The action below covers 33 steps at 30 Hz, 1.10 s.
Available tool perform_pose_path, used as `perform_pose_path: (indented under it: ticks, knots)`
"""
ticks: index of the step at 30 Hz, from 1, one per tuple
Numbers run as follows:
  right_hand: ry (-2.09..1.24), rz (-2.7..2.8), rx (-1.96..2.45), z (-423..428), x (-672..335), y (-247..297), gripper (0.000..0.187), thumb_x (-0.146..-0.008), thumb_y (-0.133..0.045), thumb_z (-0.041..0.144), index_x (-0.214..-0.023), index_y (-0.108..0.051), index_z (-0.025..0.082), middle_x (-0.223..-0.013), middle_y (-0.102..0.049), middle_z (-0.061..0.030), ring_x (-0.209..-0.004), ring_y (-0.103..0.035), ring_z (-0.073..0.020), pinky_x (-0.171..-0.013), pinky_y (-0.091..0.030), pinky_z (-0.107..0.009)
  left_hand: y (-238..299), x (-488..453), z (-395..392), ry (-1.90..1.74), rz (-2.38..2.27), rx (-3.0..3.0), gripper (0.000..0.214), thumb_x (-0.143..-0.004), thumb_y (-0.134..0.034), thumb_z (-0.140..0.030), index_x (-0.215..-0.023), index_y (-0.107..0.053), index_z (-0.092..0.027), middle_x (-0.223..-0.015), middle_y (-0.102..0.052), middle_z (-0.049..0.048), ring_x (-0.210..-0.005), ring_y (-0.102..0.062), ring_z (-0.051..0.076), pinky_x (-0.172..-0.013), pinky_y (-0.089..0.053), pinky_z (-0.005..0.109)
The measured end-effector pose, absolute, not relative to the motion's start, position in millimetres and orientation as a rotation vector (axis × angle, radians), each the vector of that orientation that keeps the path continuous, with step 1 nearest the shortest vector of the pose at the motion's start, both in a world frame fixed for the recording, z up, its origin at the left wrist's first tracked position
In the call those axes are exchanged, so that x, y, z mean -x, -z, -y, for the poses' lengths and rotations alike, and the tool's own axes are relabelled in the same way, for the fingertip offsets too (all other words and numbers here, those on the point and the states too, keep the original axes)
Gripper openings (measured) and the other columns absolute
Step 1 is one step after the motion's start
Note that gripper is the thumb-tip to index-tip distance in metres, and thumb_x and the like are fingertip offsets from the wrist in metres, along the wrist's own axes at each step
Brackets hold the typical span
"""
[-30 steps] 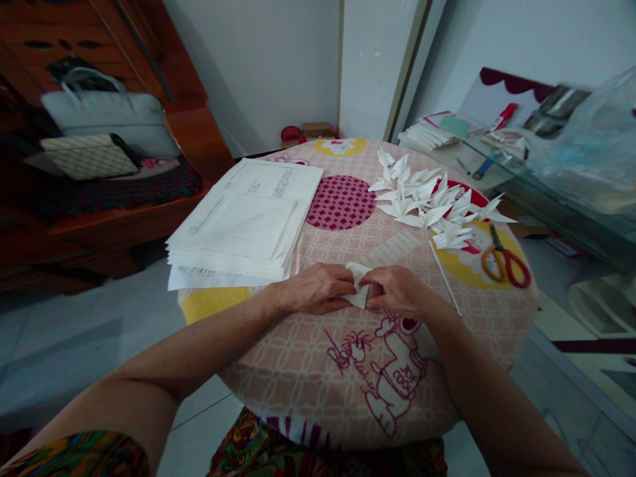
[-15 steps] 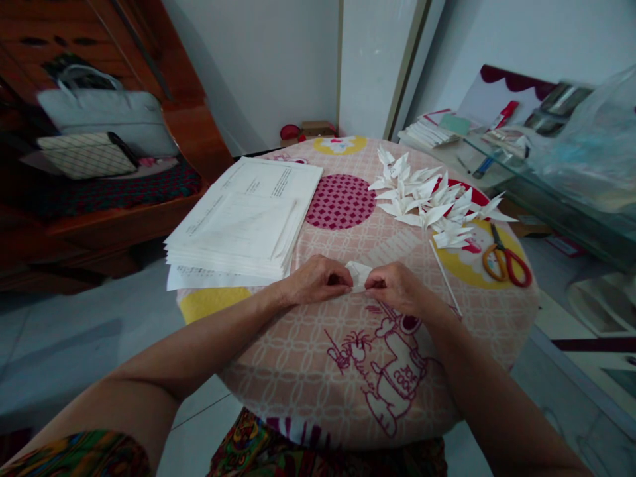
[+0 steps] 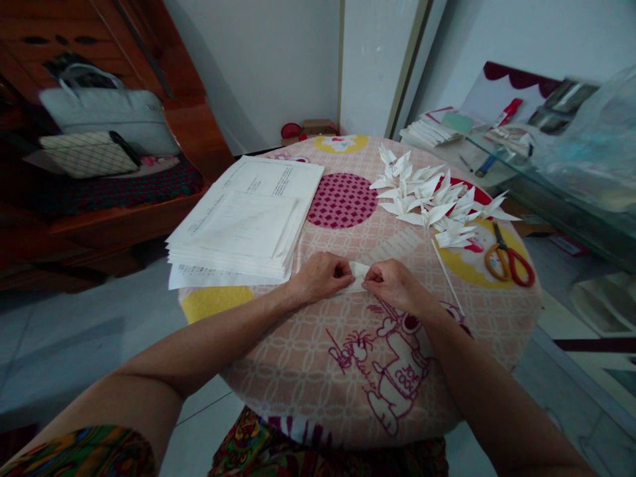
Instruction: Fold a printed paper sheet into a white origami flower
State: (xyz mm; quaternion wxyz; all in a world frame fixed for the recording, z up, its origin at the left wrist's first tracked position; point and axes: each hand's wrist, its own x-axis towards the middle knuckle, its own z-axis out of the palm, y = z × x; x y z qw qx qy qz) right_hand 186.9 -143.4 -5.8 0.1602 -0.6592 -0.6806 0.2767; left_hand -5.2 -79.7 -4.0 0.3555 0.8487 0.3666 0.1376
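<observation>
Between my hands lies a small piece of folded white paper (image 3: 356, 281) on the patterned tablecloth (image 3: 298, 351). My left hand (image 3: 325, 275) pinches its left side, fingers closed. From the right, my right hand (image 3: 395, 281) pinches the other side with thumb and fingertips. The fingers hide part of the paper's folds. Behind my right hand sits a group of folded white paper cranes (image 3: 427, 195). A thin white stick (image 3: 447, 275) lies to the right of that hand.
A thick stack of printed paper sheets (image 3: 238, 218) stands at the left of the round table. Scissors (image 3: 507, 258) with orange and red handles lie near the right edge. Beyond, a glass shelf (image 3: 546, 185) holds a plastic bag (image 3: 586, 146). Handbags rest on a wooden seat at left.
My fingertips have shifted slightly on the folded paper, and more of its lower edge shows now. The view has moved a little; the other things lie as before.
</observation>
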Motion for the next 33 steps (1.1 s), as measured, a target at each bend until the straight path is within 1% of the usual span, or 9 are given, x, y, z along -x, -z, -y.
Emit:
perform_pose_path:
  ticks: [4, 10, 15, 20, 23, 26, 28, 31, 33]
  knots:
    - [-0.781, 1.913, 1.945, 143.0, -185.3, 4.3, 0.011, -0.079, -0.068, 0.023, -0.073, -0.073, 0.015, -0.066, -0.070, -0.0037, -0.059, -0.059, -0.0137, -0.056, -0.037, -0.024, 2.1, 2.1, 81.7, -0.328, -1.040, -2.207, 0.017, -0.079, -0.062, -0.023, -0.068, -0.071, -0.013, -0.060, -0.064, 0.0006, -0.055, -0.052, 0.010, -0.055, -0.033, 0.023]
    - [-0.799, 1.895, 1.993, 142.6, -184.2, 1.7, 0.012, -0.078, -0.067, 0.022, -0.071, -0.073, 0.014, -0.062, -0.067, -0.0033, -0.058, -0.057, -0.0136, -0.056, -0.037, -0.025, 0.3, 0.6, 83.2, -0.287, -1.096, -2.253, 0.015, -0.080, -0.064, -0.022, -0.071, -0.072, -0.013, -0.063, -0.068, 0.0023, -0.056, -0.054, 0.011, -0.056, -0.034, 0.024]
    - [-0.771, 1.903, 1.996, 142.5, -183.7, 2.5, 0.012, -0.078, -0.067, 0.023, -0.071, -0.073, 0.014, -0.063, -0.068, -0.0036, -0.058, -0.058, -0.0137, -0.056, -0.037, -0.025, 0.6, 0.6, 84.3, -0.284, -1.091, -2.280, 0.016, -0.081, -0.064, -0.023, -0.071, -0.072, -0.014, -0.065, -0.069, 0.0028, -0.057, -0.055, 0.011, -0.056, -0.034, 0.024]
    - [-0.741, 1.899, 1.979, 142.4, -184.0, 2.8, 0.011, -0.076, -0.070, 0.021, -0.067, -0.072, 0.016, -0.063, -0.069, -0.0041, -0.058, -0.059, -0.0149, -0.056, -0.039, -0.026, 2.1, 0.9, 84.1, -0.285, -1.081, -2.313, 0.018, -0.082, -0.063, -0.024, -0.071, -0.072, -0.013, -0.064, -0.068, 0.0031, -0.056, -0.054, 0.011, -0.056, -0.034, 0.024]
    - [-0.812, 1.846, 1.972, 142.0, -186.1, 1.4, 0.012, -0.076, -0.069, 0.019, -0.064, -0.069, 0.016, -0.057, -0.065, -0.0029, -0.053, -0.058, -0.0140, -0.052, -0.039, -0.025, 3.1, 1.0, 83.8, -0.284, -1.086, -2.340, 0.018, -0.082, -0.064, -0.025, -0.071, -0.072, -0.014, -0.064, -0.068, 0.0032, -0.056, -0.054, 0.012, -0.055, -0.033, 0.024]
    - [-1.033, 1.706, 1.934, 141.8, -188.7, -0.9, 0.016, -0.080, -0.062, 0.018, -0.065, -0.065, 0.015, -0.049, -0.060, 0.0004, -0.040, -0.053, -0.0106, -0.042, -0.036, -0.021, 3.2, 1.2, 83.8, -0.287, -1.062, -2.334, 0.017, -0.082, -0.064, -0.024, -0.071, -0.071, -0.014, -0.065, -0.069, 0.0030, -0.057, -0.055, 0.012, -0.056, -0.034, 0.024]
    - [-1.120, 1.647, 1.902, 142.0, -190.0, -1.9, 0.015, -0.080, -0.060, 0.016, -0.065, -0.063, 0.015, -0.046, -0.057, 0.0023, -0.035, -0.050, -0.0091, -0.038, -0.033, -0.019, 2.7, 1.4, 84.1, -0.285, -1.061, -2.320, 0.017, -0.083, -0.063, -0.023, -0.071, -0.071, -0.013, -0.066, -0.069, 0.0031, -0.058, -0.055, 0.012, -0.056, -0.035, 0.023]
    - [-1.126, 1.629, 1.873, 142.4, -191.4, -2.0, 0.013, -0.078, -0.060, 0.016, -0.065, -0.061, 0.015, -0.045, -0.055, 0.0034, -0.034, -0.049, -0.0088, -0.035, -0.032, -0.018, 1.9, 1.6, 84.6, -0.286, -1.058, -2.301, 0.017, -0.083, -0.063, -0.023, -0.072, -0.071, -0.013, -0.066, -0.069, 0.0033, -0.058, -0.056, 0.012, -0.056, -0.035, 0.023]
    - [-1.128, 1.603, 1.849, 142.3, -192.1, -1.9, 0.012, -0.077, -0.059, 0.016, -0.066, -0.061, 0.015, -0.046, -0.057, 0.0026, -0.034, -0.049, -0.0090, -0.035, -0.032, -0.018, 1.8, 1.6, 84.7, -0.290, -1.046, -2.296, 0.016, -0.083, -0.063, -0.022, -0.072, -0.071, -0.013, -0.066, -0.069, 0.0032, -0.058, -0.056, 0.012, -0.057, -0.036, 0.023]
